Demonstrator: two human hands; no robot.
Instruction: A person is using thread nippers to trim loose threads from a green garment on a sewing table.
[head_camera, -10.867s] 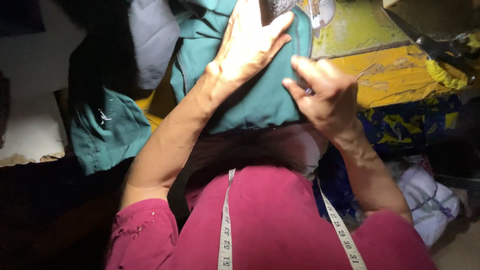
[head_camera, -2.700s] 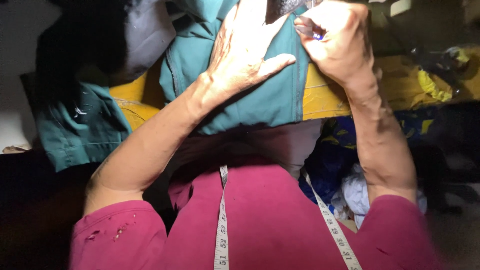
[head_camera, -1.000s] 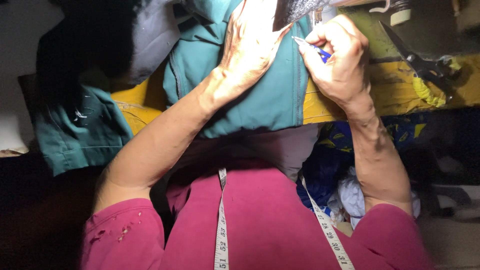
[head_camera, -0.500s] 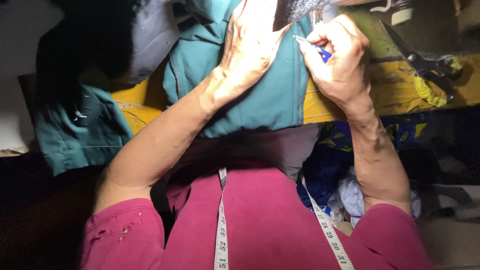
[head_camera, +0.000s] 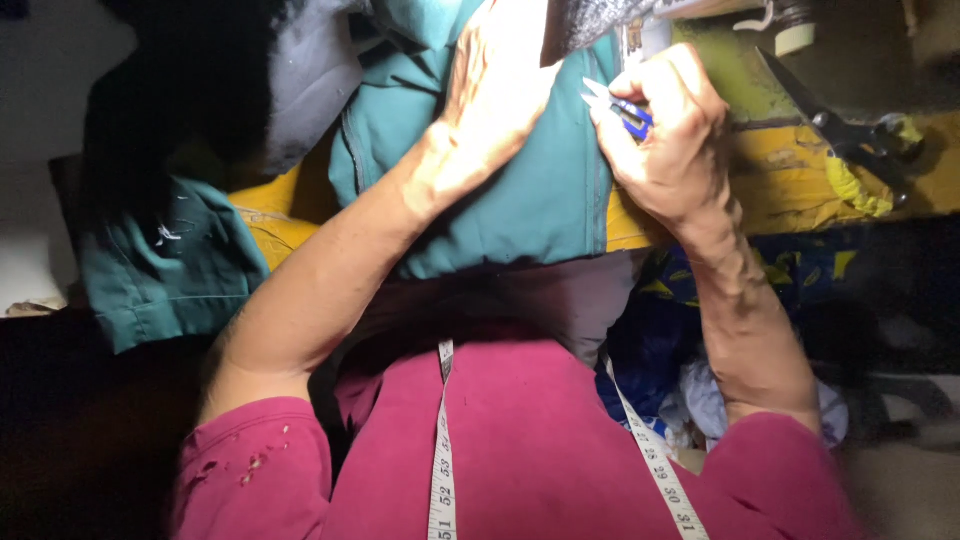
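While the head camera looked straight down over a magenta top, the scene read as follows.

Left hand: the left hand (head_camera: 495, 95) lay flat with fingers spread, pressed down on the teal garment (head_camera: 530, 190) to hold it smooth.

Right hand: the right hand (head_camera: 672, 140) was curled shut, pinching small blue-handled thread snips (head_camera: 618, 105) whose pale blades pointed left at the cloth beside the left hand.

Garment: it lay across the yellow worktop (head_camera: 790, 180), with its lower edge hanging toward the person's lap and a stitched seam running down near its right side.

Change: about eleven seconds earlier both hands were bare on the cloth; in the last three seconds the right hand had come up holding the snips, and over the last second it had barely shifted. That suggested trimming at the upper edge of the cloth, with the left hand serving as the clamp throughout.

Nearby: a second teal piece (head_camera: 160, 270) hung off to the left, large dark shears (head_camera: 850, 120) rested on the worktop at the right, and blue-and-yellow printed fabric (head_camera: 800, 275) showed below the worktop edge.

Labels and signs: none showed; only a white measuring tape (head_camera: 441, 450) with printed marks, draped round the neck in two strips.
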